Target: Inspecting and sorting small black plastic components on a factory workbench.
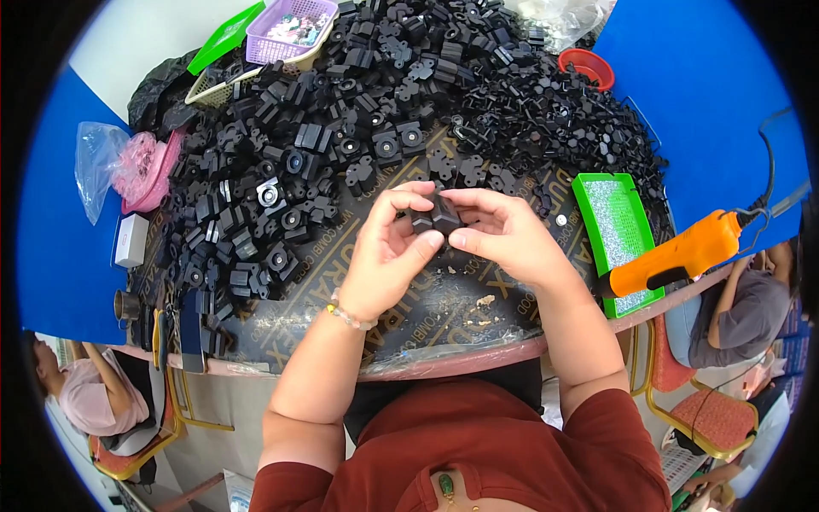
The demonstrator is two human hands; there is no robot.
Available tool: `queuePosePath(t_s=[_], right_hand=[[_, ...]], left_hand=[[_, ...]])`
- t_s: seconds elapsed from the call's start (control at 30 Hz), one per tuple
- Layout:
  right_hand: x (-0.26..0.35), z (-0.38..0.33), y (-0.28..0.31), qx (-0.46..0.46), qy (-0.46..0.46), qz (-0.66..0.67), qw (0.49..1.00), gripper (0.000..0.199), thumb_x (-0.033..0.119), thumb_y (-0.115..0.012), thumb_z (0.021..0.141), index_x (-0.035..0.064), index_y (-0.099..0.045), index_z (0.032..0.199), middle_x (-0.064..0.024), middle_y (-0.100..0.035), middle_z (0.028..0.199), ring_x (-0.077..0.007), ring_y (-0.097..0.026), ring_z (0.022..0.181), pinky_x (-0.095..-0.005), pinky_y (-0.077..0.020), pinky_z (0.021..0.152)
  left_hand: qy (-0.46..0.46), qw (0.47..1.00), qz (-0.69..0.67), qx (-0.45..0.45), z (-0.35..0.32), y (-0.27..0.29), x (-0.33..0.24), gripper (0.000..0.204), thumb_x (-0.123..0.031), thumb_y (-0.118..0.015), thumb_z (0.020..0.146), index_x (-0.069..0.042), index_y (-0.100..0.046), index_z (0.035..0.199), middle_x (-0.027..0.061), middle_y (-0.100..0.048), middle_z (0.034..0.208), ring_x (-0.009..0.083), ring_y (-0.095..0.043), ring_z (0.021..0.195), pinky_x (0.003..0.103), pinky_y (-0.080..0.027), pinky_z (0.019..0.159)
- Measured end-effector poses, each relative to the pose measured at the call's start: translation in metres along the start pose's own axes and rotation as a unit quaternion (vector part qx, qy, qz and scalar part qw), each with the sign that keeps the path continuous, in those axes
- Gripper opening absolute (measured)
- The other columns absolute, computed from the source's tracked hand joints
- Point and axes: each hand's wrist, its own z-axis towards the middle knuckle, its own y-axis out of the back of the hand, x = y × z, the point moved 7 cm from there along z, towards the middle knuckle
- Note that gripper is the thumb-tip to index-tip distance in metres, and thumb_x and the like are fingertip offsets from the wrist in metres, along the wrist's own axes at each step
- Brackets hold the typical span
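Observation:
Above the near middle of the table, a small black plastic part [439,215] sits between both my hands. My left hand [394,243] grips its left side with thumb and fingers, a beaded bracelet round the wrist. The fingers of my right hand [503,229] close on its right side. Whether it is one piece or two fitted together, I cannot tell. Just beyond my hands, flat black brackets [456,169] lie on the table. A large heap of black plastic parts [341,111] spreads out on the far side.
At right, an orange electric screwdriver [678,253] lies across a green tray [583,200] of tiny metal pieces. A red bowl [589,64], purple basket [264,47], pink basket [153,192] and small white box [130,241] surround the heap. Other people sit left and right.

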Motion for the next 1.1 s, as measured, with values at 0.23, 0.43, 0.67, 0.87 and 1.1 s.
queuePosePath(t_s=[0.23, 0.43, 0.67, 0.87, 1.1], right_hand=[[0.024, -0.046, 0.008, -0.095, 0.162, -0.523, 0.832, 0.046, -0.001, -0.079, 0.069, 0.0019, -0.057, 0.109, -0.0146, -0.053, 0.116, -0.0329, -0.061, 0.104, -0.0373, -0.0516, 0.084], [-0.019, -0.045, 0.008, -0.074, 0.191, -0.596, 0.776, 0.022, 0.009, -0.060, 0.090, 0.0051, -0.056, 0.111, -0.0161, -0.055, 0.110, -0.0359, -0.060, 0.099, -0.0410, -0.0522, 0.082], [0.037, 0.005, -0.011, -0.100, 0.260, -0.575, 0.769, 0.014, 0.017, -0.071, 0.086, 0.0057, -0.063, 0.085, -0.0108, -0.058, 0.092, -0.0314, -0.062, 0.086, -0.0409, -0.0528, 0.074], [0.019, 0.147, 0.011, -0.131, 0.103, -0.670, 0.724, 0.038, 0.026, -0.075, 0.082, 0.0077, -0.065, 0.114, -0.0157, -0.069, 0.103, -0.0339, -0.066, 0.100, -0.0433, -0.0526, 0.088], [0.033, 0.146, 0.015, -0.147, 0.087, -0.558, 0.812, 0.051, 0.019, -0.077, 0.075, 0.0064, -0.063, 0.122, -0.0152, -0.071, 0.091, -0.0271, -0.070, 0.082, -0.0360, -0.0550, 0.079]], left_hand=[[-0.078, 0.978, 0.014, -0.194, 0.003, 0.041, -0.036, 0.049, -0.015, -0.055, 0.094, -0.001, -0.043, 0.139, 0.0149, -0.047, 0.139, 0.0263, -0.045, 0.133, 0.044, -0.047, 0.103], [-0.095, 0.958, 0.018, -0.268, -0.001, 0.056, -0.039, 0.029, -0.008, -0.053, 0.097, -0.003, -0.055, 0.126, 0.0077, -0.057, 0.127, 0.0160, -0.056, 0.113, 0.031, -0.049, 0.091], [-0.129, 0.942, -0.007, -0.311, -0.009, 0.077, -0.041, 0.029, -0.009, -0.052, 0.098, -0.004, -0.056, 0.127, 0.0097, -0.059, 0.129, 0.0183, -0.057, 0.113, 0.032, -0.047, 0.091], [-0.103, 0.948, 0.014, -0.301, -0.003, 0.071, -0.033, 0.027, -0.009, -0.053, 0.098, -0.004, -0.056, 0.124, 0.0080, -0.058, 0.128, 0.0176, -0.057, 0.112, 0.030, -0.047, 0.090], [-0.068, 0.954, 0.014, -0.293, 0.000, 0.067, -0.020, 0.039, -0.008, -0.055, 0.097, -0.005, -0.049, 0.135, 0.0094, -0.054, 0.134, 0.0204, -0.054, 0.119, 0.035, -0.045, 0.098]])
